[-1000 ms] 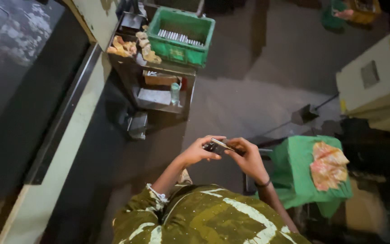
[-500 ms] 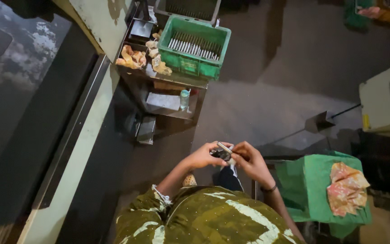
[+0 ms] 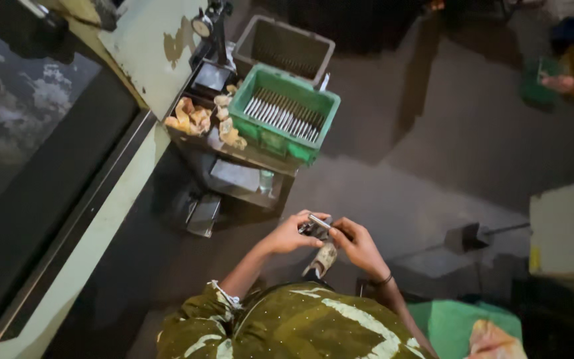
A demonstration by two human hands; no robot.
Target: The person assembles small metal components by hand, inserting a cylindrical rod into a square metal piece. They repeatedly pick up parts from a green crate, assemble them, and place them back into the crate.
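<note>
In front of my chest my left hand (image 3: pixel 293 234) and my right hand (image 3: pixel 357 243) meet around a thin metal rod (image 3: pixel 319 222) and a small dark tool (image 3: pixel 310 231). Fingers of both hands close on them; which hand carries which piece I cannot tell exactly. A pale rag (image 3: pixel 325 257) hangs just below my hands. Ahead stands a green plastic crate (image 3: pixel 288 114) filled with several similar metal rods laid side by side.
The green crate rests on a dark metal trolley (image 3: pixel 247 169) with crumpled cloths (image 3: pixel 191 118) on top. A grey crate (image 3: pixel 286 46) and a dial gauge stand (image 3: pixel 208 33) lie behind. A large machine (image 3: pixel 48 173) runs along the left; a green tray (image 3: pixel 460 322) sits lower right.
The view has tilted down and closer, so the green crate and trolley sit lower in frame. My hands stay together on the rod and tool, with only small finger shifts.
</note>
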